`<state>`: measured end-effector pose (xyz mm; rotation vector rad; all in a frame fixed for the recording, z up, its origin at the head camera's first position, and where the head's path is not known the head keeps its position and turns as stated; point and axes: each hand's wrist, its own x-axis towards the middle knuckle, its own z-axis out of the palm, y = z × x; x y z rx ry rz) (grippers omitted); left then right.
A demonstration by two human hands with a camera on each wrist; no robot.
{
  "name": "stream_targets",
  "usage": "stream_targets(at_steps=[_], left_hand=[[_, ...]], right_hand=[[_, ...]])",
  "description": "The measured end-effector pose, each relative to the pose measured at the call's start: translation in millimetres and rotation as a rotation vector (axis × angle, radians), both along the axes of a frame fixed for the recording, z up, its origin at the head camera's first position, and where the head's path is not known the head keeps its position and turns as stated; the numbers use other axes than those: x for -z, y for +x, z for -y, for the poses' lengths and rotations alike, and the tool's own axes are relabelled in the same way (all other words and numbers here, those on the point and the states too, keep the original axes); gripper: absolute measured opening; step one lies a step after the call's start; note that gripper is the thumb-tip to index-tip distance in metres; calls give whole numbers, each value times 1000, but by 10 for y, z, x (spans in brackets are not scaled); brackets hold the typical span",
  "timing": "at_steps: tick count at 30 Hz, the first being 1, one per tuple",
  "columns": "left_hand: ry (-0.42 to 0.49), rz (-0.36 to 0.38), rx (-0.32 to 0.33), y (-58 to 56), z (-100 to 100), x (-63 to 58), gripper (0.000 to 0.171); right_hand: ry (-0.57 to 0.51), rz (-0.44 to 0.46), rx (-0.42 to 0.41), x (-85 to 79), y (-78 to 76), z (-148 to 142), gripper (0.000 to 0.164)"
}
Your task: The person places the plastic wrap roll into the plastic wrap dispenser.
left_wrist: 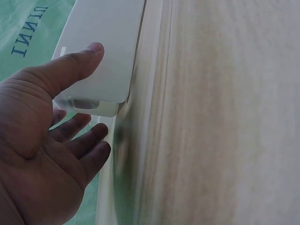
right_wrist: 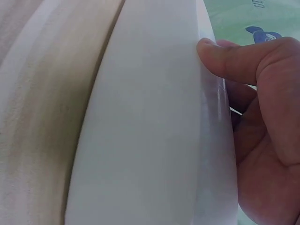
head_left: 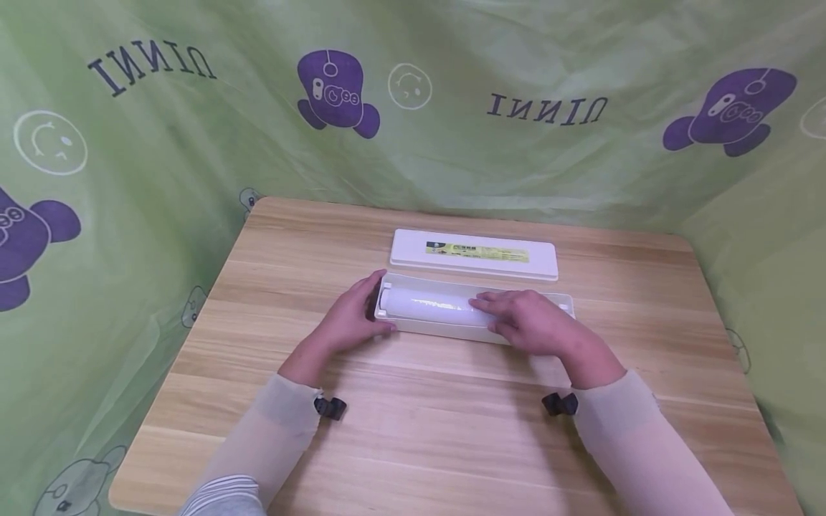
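Note:
A long white box [head_left: 445, 332] stands on the table with its top off, a shiny roll of clear film [head_left: 426, 301] lying inside. My left hand [head_left: 351, 315] holds the box's left end, the thumb on the near wall and a finger at the far corner. In the left wrist view the lower fingers [left_wrist: 89, 143] curl loosely below that end. Over the right half of the roll lies my right hand [head_left: 532, 322], its fingertips touching the film. The right thumb [right_wrist: 229, 58] rests by the near rim in the right wrist view. The roll's right part is partly hidden.
Behind the box lies a white lid [head_left: 413, 247] with a yellow-green label. The wooden table [head_left: 413, 430] carries both. Green printed curtains [head_left: 452, 158] hang close behind and at the sides. A black clip-like device [head_left: 330, 408] sits at each wrist.

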<state>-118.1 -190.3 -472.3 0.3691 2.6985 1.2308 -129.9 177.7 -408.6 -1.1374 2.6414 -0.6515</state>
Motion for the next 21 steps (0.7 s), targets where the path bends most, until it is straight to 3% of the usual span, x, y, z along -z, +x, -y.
stream_targets(at_steps=[10, 21], left_hand=[[3, 2, 2, -17, 1, 25, 108], [-8, -8, 1, -15, -2, 22, 108]], right_hand=[[-6, 55, 2, -30, -80, -10, 52], [-9, 37, 5, -13, -112, -7, 50]])
